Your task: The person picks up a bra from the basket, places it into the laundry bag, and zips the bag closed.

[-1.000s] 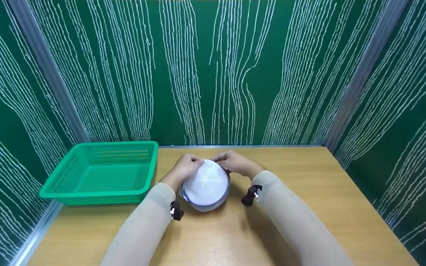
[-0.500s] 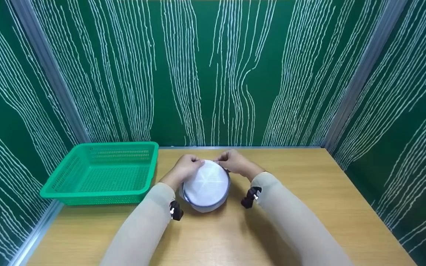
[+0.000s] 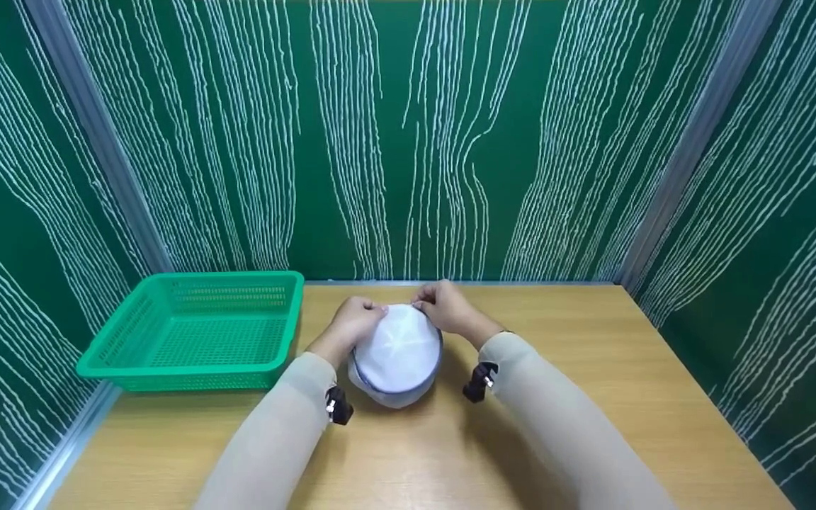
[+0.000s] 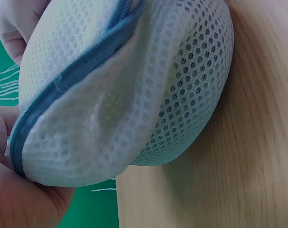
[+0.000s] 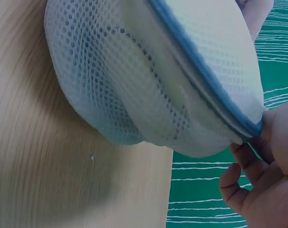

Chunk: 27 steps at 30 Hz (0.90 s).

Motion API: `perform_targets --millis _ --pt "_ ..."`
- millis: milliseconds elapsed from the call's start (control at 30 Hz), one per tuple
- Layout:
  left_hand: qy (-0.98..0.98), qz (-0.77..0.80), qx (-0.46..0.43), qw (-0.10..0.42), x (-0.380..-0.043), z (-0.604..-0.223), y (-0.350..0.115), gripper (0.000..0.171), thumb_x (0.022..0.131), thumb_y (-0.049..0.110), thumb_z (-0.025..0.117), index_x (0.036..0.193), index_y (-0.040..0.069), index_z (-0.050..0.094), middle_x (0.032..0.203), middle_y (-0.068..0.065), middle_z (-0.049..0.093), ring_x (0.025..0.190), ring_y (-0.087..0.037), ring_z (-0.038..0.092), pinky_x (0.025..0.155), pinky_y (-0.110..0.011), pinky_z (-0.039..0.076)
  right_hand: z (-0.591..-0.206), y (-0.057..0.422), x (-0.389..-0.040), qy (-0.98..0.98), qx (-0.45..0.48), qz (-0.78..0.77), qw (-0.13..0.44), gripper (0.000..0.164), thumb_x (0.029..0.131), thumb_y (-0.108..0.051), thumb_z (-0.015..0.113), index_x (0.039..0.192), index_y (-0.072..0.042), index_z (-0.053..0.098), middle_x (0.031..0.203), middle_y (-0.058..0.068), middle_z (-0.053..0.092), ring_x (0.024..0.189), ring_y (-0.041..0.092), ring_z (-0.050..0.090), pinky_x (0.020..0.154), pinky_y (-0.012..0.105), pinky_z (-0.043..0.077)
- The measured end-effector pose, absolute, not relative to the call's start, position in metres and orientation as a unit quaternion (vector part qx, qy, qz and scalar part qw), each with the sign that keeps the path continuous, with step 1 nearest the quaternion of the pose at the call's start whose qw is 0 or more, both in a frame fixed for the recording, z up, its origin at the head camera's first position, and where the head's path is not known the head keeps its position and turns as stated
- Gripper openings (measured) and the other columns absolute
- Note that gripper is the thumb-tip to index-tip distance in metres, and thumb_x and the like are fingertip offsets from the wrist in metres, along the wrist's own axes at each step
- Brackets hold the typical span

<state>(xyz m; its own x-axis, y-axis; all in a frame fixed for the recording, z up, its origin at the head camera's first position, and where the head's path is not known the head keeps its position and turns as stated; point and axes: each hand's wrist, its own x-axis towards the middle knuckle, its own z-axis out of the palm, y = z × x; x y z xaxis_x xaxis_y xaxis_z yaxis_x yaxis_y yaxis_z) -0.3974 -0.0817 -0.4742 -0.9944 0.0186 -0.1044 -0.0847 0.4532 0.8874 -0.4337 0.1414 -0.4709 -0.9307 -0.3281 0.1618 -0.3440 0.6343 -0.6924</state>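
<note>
A round white mesh laundry bag (image 3: 397,350) with a blue zipper edge stands on the table in front of me. Its honeycomb mesh side (image 4: 196,71) sags into folds in the left wrist view. My left hand (image 3: 353,324) pinches the far left rim, thumb on top. At the far right rim my right hand (image 3: 448,309) pinches the zipper edge between thumb and fingers. In the right wrist view, the blue zipper (image 5: 201,66) runs to the right hand's fingertips (image 5: 244,147), and other fingers are loosely curled. The bag's inside shows only faintly through the mesh.
A green plastic basket (image 3: 284,370) sits to the left on the wooden table (image 3: 557,397). Green walls (image 3: 592,142) with white wavy lines enclose the back and sides. A black wrist mount (image 3: 479,382) is strapped on each forearm.
My right hand has shifted slightly up along the rim. The bag's lid bulges a little more, and its front side shows more below the zipper. The left hand stays almost in place.
</note>
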Motion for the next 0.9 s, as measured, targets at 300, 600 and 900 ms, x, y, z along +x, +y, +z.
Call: perform_targets --millis 300,600,900 --pt "0.831 0.55 -0.073 0.037 -0.399 -0.481 -0.087 0.037 0.117 0.027 0.061 0.137 -0.002 0.074 0.137 -0.018 0.074 0.126 -0.03 0.066 0.12 -0.051 0.055 -0.472 0.149 -0.434 -0.904 0.166 0.394 0.01 0.018 0.111 0.0 0.067 0.106 -0.004 0.083 0.105 0.012 0.081 0.092 0.017 0.068 0.08 0.028 0.061" --pt "0.8 0.59 -0.11 0.009 -0.393 -0.482 -0.081 0.041 0.117 0.023 0.058 0.146 -0.006 0.066 0.152 -0.024 0.067 0.147 -0.039 0.061 0.13 -0.052 0.047 -0.47 0.151 -0.432 -0.909 0.129 0.395 0.021 0.015 0.113 -0.007 0.068 0.109 -0.006 0.082 0.106 0.011 0.079 0.093 0.021 0.069 0.081 0.033 0.063" --pt "0.867 0.498 -0.033 -0.013 -0.395 -0.471 -0.077 0.042 0.116 0.023 0.055 0.151 0.004 0.067 0.157 -0.018 0.067 0.154 -0.036 0.059 0.132 -0.052 0.045 -0.47 0.141 -0.429 -0.905 0.117 0.409 0.016 0.013 0.114 -0.009 0.066 0.112 -0.007 0.079 0.11 0.012 0.078 0.094 0.02 0.068 0.079 0.032 0.062"
